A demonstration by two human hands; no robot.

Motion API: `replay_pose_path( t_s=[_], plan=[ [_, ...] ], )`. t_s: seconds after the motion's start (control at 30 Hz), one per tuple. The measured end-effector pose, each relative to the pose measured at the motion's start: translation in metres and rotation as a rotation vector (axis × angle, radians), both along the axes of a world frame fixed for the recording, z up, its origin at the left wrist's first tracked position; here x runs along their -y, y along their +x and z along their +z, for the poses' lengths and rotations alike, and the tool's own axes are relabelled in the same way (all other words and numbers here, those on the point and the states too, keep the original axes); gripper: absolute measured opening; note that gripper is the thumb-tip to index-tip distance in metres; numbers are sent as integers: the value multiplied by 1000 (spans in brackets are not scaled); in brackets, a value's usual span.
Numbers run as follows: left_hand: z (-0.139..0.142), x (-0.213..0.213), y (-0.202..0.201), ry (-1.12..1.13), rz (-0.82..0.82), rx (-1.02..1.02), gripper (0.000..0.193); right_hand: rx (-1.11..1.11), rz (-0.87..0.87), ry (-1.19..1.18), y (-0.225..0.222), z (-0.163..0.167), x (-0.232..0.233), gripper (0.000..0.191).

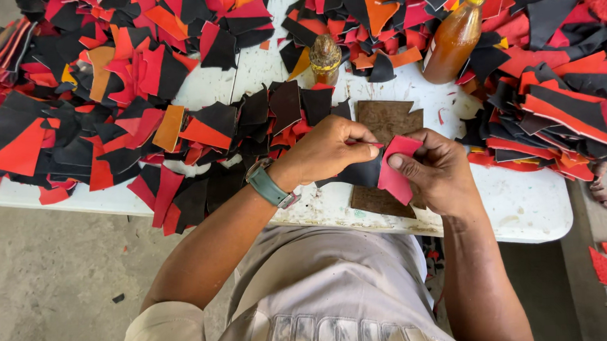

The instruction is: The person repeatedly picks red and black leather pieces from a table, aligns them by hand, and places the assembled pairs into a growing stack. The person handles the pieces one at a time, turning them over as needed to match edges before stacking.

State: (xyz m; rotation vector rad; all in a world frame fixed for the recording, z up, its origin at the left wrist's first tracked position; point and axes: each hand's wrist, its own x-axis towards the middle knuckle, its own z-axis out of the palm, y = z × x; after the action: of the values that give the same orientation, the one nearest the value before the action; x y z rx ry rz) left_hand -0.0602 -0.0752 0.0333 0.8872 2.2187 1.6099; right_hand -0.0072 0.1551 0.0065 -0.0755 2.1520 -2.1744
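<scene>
A white table fills the upper frame — heaps of red, black and orange cut pieces cover its left, top and right. An amber glue bottle leans at upper right, a small crusted jar top centre. Grey concrete floor lies lower left.

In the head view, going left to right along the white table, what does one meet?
Heap of red, black and orange cut pieces → small brown glue-crusted jar → red cut piece held in both hands → amber plastic bottle
</scene>
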Motion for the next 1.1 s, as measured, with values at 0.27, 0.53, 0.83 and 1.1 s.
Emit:
replay_pose_path(
  t_s=[0.27,0.53,0.83,1.1],
  plan=[
    [3,-1,8,-71,61,-133,24,-81,-21,13,1,-1,3,10],
    [14,-5,18,-80,99,-213,22,-151,-10,45,3,-1,4,11],
    [15,-6,24,-64,131,-215,21,-179,-87,130,13,-2,12,15],
    [19,-9,35,-60,177,-374,16,-254,-149,199,25,10,28,16]
  ],
)
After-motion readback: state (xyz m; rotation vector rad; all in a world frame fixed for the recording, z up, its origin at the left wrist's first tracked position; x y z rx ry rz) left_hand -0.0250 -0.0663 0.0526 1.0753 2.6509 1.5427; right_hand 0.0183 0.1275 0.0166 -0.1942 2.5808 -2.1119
